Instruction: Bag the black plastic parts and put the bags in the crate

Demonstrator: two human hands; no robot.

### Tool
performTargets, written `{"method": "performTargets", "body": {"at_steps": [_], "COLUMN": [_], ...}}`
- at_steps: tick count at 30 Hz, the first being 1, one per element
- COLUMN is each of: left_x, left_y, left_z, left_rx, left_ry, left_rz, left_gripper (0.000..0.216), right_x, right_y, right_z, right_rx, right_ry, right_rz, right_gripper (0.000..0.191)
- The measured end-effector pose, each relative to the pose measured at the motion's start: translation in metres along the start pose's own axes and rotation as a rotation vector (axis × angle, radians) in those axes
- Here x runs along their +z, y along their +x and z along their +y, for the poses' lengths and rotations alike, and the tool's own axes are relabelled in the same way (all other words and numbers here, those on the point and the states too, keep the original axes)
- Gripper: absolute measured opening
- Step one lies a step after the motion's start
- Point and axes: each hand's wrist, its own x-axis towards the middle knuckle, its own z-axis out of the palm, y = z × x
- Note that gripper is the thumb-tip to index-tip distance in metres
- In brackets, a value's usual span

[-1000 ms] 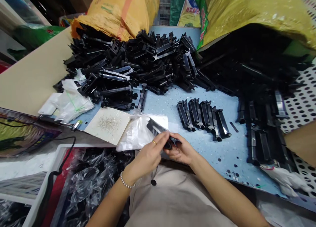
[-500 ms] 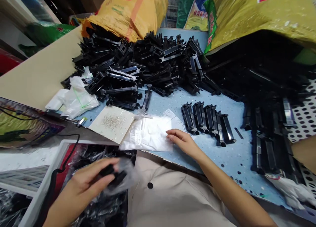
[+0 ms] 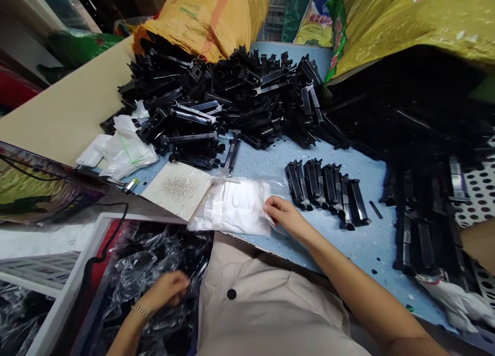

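My right hand pinches the near right corner of a stack of clear plastic bags lying at the table's front edge. Lower left, my left hand hangs over a crate full of black parts in clear bags. Its fingers are slightly blurred, loosely curled and apart, with nothing visible in them. To the right of the bags stands a short row of black plastic parts. A square board carrying small scattered bits lies left of the bags.
A large heap of black parts covers the back of the table, below an orange sack. At the right are a yellow sack and more black parts. A white crumpled bag lies at the left. Another person's arm shows at the right edge.
My left hand has moved down over the crate; the bagged black part it held is no longer in it. My right hand has closed on the corner of the plastic bags.
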Motion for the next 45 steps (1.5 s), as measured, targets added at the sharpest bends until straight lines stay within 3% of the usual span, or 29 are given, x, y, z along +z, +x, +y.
{"method": "performTargets", "body": {"at_steps": [2,5,7,9,14,19,23,29,31,33,35,37,38,40,42,45], "left_x": [0.02,0.056,0.075,0.083,0.071,0.07,0.074,0.069,0.061,0.052,0.047,0.047,0.049,0.055,0.06,0.068], "left_y": [0.018,0.042,0.056,0.067,0.076,0.077,0.08,0.086,0.087,0.087,0.087,0.087,0.087,0.087,0.088,0.088], "left_z": [0.052,0.13,0.165,0.182,0.183,0.184,0.186,0.181,0.179,0.177,0.174,0.172,0.171,0.17,0.172,0.179], "left_rx": [0.2,0.572,0.64,0.637,0.522,0.491,0.483,0.56,0.543,0.598,0.741,0.918,0.992,1.091,1.129,1.114], "left_ry": [-0.125,-0.307,-0.416,-0.557,-0.908,-1.001,-0.977,-0.844,-0.918,-0.941,-0.815,-0.505,-0.32,-0.012,0.131,0.153], "left_rz": [-0.047,0.102,0.201,0.189,-0.002,-0.025,-0.096,0.064,0.064,0.161,0.375,0.564,0.609,0.616,0.599,0.572], "left_gripper": [0.04,0.047,0.032,0.023,0.027,0.037,0.036,0.035,0.037,0.036,0.03,0.015,0.009,0.021,0.031,0.032], "right_x": [0.015,0.036,0.042,0.041,0.027,0.028,0.028,0.023,0.012,-0.008,-0.031,-0.053,-0.062,-0.076,-0.087,-0.097], "right_y": [0.01,0.021,0.026,0.03,0.032,0.026,0.023,0.028,0.027,0.024,0.024,0.031,0.036,0.047,0.051,0.032], "right_z": [-0.011,-0.025,-0.029,-0.029,-0.024,-0.025,-0.026,-0.024,-0.027,-0.033,-0.041,-0.048,-0.05,-0.054,-0.057,-0.07], "right_rx": [0.041,0.032,0.016,0.007,-0.024,-0.063,-0.03,-0.093,-0.073,-0.065,-0.018,0.129,0.207,0.306,0.283,0.043], "right_ry": [0.251,0.408,0.449,0.466,0.432,0.285,0.407,0.272,0.247,0.09,-0.253,-0.663,-0.822,-0.991,-0.985,-0.649], "right_rz": [0.051,0.114,0.155,0.178,0.21,0.057,0.081,0.146,0.197,0.202,0.276,0.412,0.448,0.406,0.354,0.511], "right_gripper": [0.037,0.041,0.043,0.043,0.042,0.04,0.038,0.035,0.037,0.038,0.041,0.041,0.039,0.033,0.025,0.024]}}
